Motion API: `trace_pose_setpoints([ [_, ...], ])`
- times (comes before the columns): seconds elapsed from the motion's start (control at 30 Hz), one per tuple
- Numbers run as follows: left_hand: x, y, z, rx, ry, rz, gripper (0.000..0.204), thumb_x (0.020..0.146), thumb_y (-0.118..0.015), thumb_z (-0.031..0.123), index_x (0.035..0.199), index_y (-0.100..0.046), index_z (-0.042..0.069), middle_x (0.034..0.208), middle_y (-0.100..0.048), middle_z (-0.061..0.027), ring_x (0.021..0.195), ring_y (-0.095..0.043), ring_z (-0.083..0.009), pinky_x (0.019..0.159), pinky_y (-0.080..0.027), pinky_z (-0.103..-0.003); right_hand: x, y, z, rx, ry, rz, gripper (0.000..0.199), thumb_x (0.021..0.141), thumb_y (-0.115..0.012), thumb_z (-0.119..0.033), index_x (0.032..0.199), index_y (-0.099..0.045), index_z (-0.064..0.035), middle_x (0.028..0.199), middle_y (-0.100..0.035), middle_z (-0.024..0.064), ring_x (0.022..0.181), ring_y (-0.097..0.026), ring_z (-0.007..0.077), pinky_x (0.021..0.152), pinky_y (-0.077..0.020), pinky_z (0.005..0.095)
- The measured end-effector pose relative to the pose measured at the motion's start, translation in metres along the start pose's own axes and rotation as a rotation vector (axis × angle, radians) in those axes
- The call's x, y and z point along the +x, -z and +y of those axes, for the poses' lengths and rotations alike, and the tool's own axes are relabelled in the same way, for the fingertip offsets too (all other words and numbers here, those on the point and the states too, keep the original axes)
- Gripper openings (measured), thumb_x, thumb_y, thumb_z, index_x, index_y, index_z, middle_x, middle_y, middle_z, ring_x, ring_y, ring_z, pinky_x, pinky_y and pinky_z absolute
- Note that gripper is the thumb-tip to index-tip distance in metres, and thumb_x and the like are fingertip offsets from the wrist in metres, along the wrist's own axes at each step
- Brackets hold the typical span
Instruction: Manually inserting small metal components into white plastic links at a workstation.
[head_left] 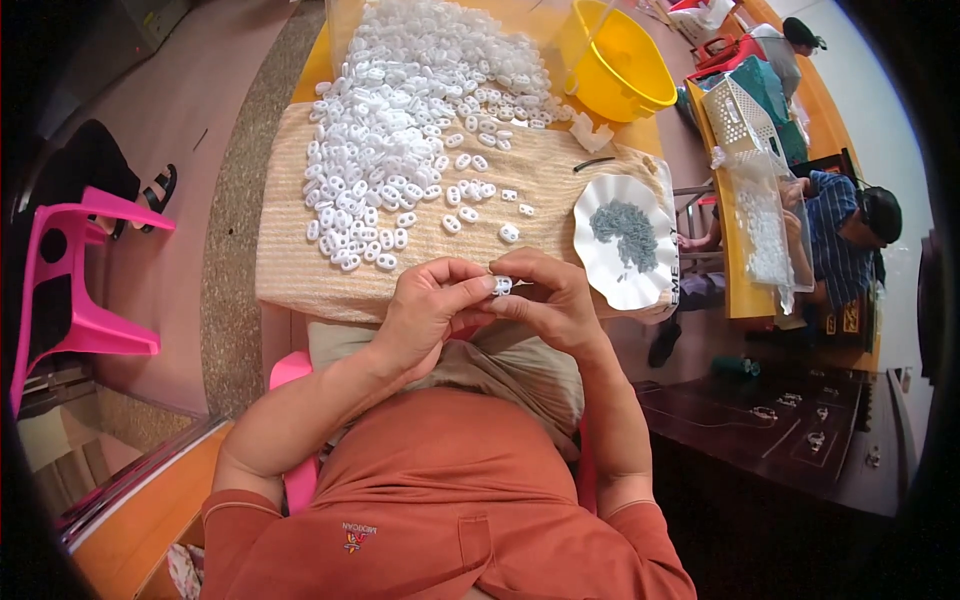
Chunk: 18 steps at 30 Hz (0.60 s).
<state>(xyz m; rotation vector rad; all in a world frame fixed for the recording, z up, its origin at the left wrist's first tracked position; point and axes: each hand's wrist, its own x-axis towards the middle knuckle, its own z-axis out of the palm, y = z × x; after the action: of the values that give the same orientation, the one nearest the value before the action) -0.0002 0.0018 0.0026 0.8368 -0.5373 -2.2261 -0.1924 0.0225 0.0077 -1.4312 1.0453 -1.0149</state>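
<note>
Just past the table's near edge, my left hand (445, 300) and my right hand (548, 298) meet around one small white plastic piece with two dark holes (502, 285). Thumbs and fingertips of both hands pinch it. Whether a smaller part is also between the right fingertips is hidden. A big heap of similar white oval pieces (385, 130) covers the left and back of the cloth-covered table (290, 190). Several loose pieces (465, 192) lie apart from the heap. To the right of my hands, a white scalloped plate (590, 205) holds small grey parts (625, 232).
A yellow tub (625, 65) stands at the back right, near a crumpled tissue (590, 133) and a thin dark tool (594, 163). Pink plastic chair (85, 270) is at left. A person in a blue shirt (840, 225) sits at another table with white pieces (765, 235).
</note>
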Motion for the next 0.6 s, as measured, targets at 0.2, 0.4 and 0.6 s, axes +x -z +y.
trace_pose_setpoints([
  [0.2,0.0022,0.0037,-0.0007,-0.013,-0.026,0.002,0.009,0.089,-0.064,0.006,0.096,-0.061,0.001,0.085,-0.064,-0.0064,0.078,-0.067,-0.0172,0.071,-0.060,-0.035,0.0023,-0.0024,0.0006,-0.116,0.085,0.025,0.029,0.077,-0.075,-0.001,0.104,-0.064,0.0016,0.093,-0.064,0.0093,0.081,-0.061,0.0149,0.068,-0.0490,0.0260],
  [0.4,0.0031,0.0045,-0.0017,0.009,-0.038,0.007,0.009,0.089,-0.063,0.005,0.096,-0.061,0.001,0.086,-0.064,-0.0065,0.077,-0.067,-0.0180,0.071,-0.060,-0.035,0.0023,-0.0042,0.0040,-0.080,0.099,0.038,0.027,0.079,-0.074,-0.002,0.104,-0.064,0.0011,0.089,-0.064,0.0091,0.080,-0.061,0.0146,0.066,-0.0480,0.0255],
  [0.6,0.0011,-0.0011,0.0023,-0.016,-0.058,0.009,0.009,0.088,-0.064,0.005,0.096,-0.062,0.001,0.087,-0.066,-0.0061,0.077,-0.066,-0.0132,0.070,-0.056,-0.025,-0.0006,-0.0039,0.0054,-0.013,0.026,0.013,0.032,0.084,-0.068,0.004,0.115,-0.061,0.0048,0.103,-0.060,0.0088,0.092,-0.060,0.0131,0.076,-0.0501,0.0238],
])
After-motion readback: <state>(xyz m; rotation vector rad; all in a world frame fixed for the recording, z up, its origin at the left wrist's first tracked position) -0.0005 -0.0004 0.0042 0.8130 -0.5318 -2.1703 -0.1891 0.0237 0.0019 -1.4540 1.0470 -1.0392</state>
